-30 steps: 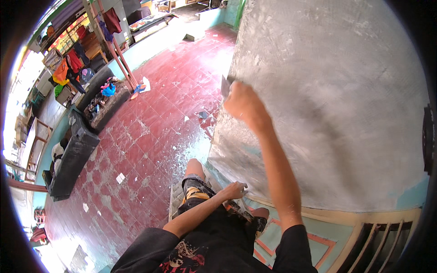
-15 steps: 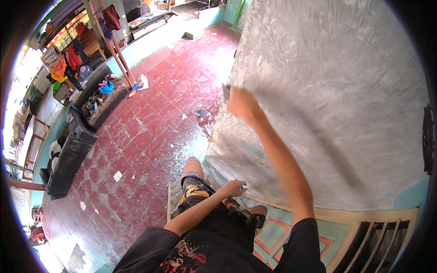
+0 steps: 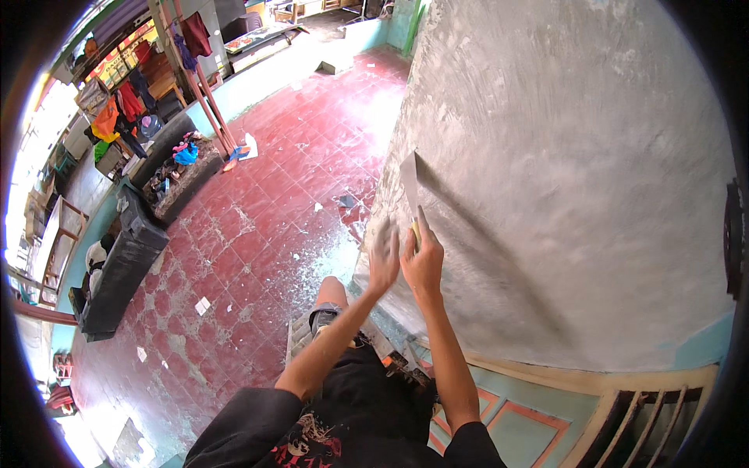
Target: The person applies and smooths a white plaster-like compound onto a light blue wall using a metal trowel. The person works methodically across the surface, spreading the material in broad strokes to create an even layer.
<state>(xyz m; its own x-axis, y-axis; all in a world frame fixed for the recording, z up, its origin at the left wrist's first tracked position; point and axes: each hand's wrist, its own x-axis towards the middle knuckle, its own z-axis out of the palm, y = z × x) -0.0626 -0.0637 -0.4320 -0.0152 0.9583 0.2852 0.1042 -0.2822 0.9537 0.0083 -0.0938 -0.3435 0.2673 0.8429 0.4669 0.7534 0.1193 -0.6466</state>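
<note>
My right hand is closed round the handle of a putty knife. The metal blade points up and away, in front of the grey plastered wall, on which it casts a long shadow; whether it touches the plaster I cannot tell. Close beside it on the left, my left hand is raised with its fingers stretched out, slightly blurred and greyish with dust. No object shows in that hand.
Below my body, a slatted seat or ladder is partly visible. White debris litters the red tiled floor. A wooden-framed barred opening sits low right. Black bench-like furniture and hanging clothes are on the left.
My left hand has risen from near my lap, its fingers now stretched out. My right hand has come nearer with the putty knife, away from the wall's left edge.
</note>
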